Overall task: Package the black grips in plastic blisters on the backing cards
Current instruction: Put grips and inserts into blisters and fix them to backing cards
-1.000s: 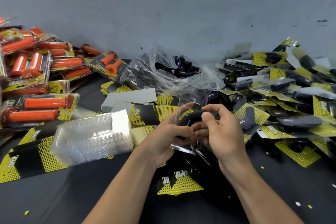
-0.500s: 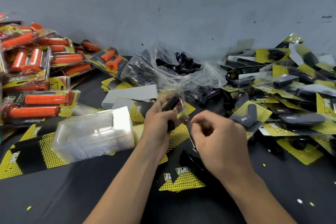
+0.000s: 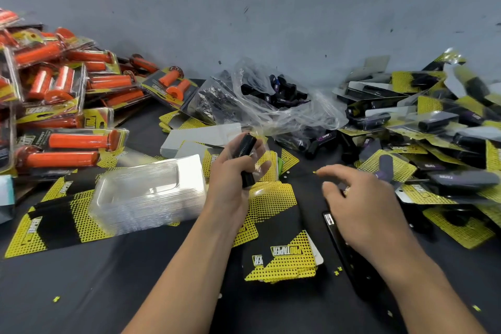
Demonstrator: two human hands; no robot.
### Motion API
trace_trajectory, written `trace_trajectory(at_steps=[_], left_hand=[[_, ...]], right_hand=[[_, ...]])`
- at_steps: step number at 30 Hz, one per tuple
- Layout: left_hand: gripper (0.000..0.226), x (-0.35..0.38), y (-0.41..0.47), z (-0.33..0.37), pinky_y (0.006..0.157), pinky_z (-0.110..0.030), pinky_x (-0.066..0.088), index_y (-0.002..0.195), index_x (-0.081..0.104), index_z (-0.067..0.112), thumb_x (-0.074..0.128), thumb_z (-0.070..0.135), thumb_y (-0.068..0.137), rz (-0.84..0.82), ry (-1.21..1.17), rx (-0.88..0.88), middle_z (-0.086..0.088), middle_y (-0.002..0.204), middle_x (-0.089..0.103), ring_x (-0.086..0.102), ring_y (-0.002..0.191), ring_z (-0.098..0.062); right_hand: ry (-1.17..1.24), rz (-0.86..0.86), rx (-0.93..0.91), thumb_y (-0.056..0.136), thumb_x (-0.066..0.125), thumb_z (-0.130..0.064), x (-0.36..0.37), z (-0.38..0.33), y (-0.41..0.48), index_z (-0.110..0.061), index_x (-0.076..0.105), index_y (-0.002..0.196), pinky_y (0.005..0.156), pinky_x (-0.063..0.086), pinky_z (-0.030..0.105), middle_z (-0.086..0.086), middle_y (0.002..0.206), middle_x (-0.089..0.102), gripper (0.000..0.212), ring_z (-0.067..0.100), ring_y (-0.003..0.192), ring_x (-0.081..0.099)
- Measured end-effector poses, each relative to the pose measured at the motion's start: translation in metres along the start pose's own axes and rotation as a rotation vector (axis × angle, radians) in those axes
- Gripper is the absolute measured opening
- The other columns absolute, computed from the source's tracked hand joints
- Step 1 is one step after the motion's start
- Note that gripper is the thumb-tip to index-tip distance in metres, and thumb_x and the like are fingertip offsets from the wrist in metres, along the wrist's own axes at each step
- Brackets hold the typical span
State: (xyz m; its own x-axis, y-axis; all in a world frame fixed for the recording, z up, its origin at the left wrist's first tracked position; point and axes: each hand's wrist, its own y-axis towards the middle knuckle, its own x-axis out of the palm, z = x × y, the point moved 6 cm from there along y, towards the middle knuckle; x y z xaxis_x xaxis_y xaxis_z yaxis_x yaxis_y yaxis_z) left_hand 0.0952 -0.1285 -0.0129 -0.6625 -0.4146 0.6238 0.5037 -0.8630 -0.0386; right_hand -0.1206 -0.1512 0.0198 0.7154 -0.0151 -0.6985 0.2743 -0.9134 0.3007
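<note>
Gripping a black grip [image 3: 245, 160] in its clear blister, left hand [image 3: 230, 184], right hand [image 3: 360, 206] spread wide, empty, above backing cards [image 3: 282, 260] on tabletop [image 3: 81, 293].

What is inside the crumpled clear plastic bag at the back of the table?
The clear plastic bag holds loose black grips, several with small labels. How many lie deeper is hidden by the crumpled folds.

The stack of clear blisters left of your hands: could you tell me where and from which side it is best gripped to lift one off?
Probably the top shell of the stack of clear blisters by its flat right-hand rim, coming from the right, where the rim overhangs nearest the left hand; the raised pocket in the middle looks harder to pinch.
</note>
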Motion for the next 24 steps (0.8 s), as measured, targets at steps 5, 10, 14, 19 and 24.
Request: trace_trajectory(at_steps=[5, 10, 14, 19, 24], left_hand=[[0.055, 0.000, 0.000, 0.002, 0.084, -0.037, 0.062, 0.113, 0.069, 0.011, 0.046, -0.027, 0.081, 0.000, 0.013, 0.016, -0.012, 0.108, 0.074, 0.073, 0.105, -0.021], [0.063, 0.001, -0.001, 0.001, 0.084, -0.038, 0.060, 0.111, 0.068, 0.012, 0.041, -0.031, 0.074, -0.017, 0.020, 0.000, -0.012, 0.107, 0.074, 0.073, 0.107, -0.024], [0.075, 0.004, 0.000, -0.004, 0.084, -0.042, 0.060, 0.135, 0.057, 0.012, 0.040, -0.033, 0.078, -0.069, 0.028, -0.055, -0.014, 0.112, 0.074, 0.073, 0.108, -0.024], [0.074, 0.003, 0.002, -0.009, 0.077, -0.042, 0.063, 0.137, 0.057, 0.014, 0.042, -0.029, 0.079, -0.089, -0.022, -0.122, -0.019, 0.120, 0.074, 0.074, 0.106, -0.025], [0.061, 0.001, 0.004, -0.010, 0.081, -0.042, 0.063, 0.132, 0.062, 0.009, 0.043, -0.022, 0.083, -0.083, -0.100, -0.171, -0.015, 0.114, 0.074, 0.073, 0.106, -0.025]], right_hand=[[0.012, 0.146, -0.275, 0.085, 0.075, -0.017, -0.008, -0.041, -0.021, -0.032, 0.078, 0.092, 0.069, 0.047, 0.009, -0.018, 0.083, 0.073, 0.016, 0.002, 0.070, 0.064], [-0.258, -0.539, -0.177, 0.070, 0.076, -0.061, 0.047, -0.043, -0.039, -0.042, 0.038, 0.153, 0.114, 0.039, 0.026, -0.017, 0.153, 0.045, 0.093, 0.008, 0.137, 0.045], [-0.286, -0.693, -0.239, 0.066, 0.084, -0.054, 0.054, -0.042, -0.046, -0.043, 0.016, 0.161, 0.119, 0.027, 0.025, -0.023, 0.168, 0.014, 0.117, 0.004, 0.151, 0.021], [-0.213, -0.676, -0.174, 0.063, 0.083, -0.051, 0.032, -0.036, -0.041, -0.067, 0.048, 0.131, 0.072, 0.043, 0.010, -0.026, 0.126, 0.060, 0.078, -0.009, 0.090, 0.055], [0.100, -0.505, -0.204, 0.094, 0.069, -0.029, 0.007, -0.041, -0.028, -0.054, 0.075, 0.100, 0.070, 0.056, 0.026, -0.018, 0.082, 0.076, 0.026, 0.002, 0.075, 0.070]])
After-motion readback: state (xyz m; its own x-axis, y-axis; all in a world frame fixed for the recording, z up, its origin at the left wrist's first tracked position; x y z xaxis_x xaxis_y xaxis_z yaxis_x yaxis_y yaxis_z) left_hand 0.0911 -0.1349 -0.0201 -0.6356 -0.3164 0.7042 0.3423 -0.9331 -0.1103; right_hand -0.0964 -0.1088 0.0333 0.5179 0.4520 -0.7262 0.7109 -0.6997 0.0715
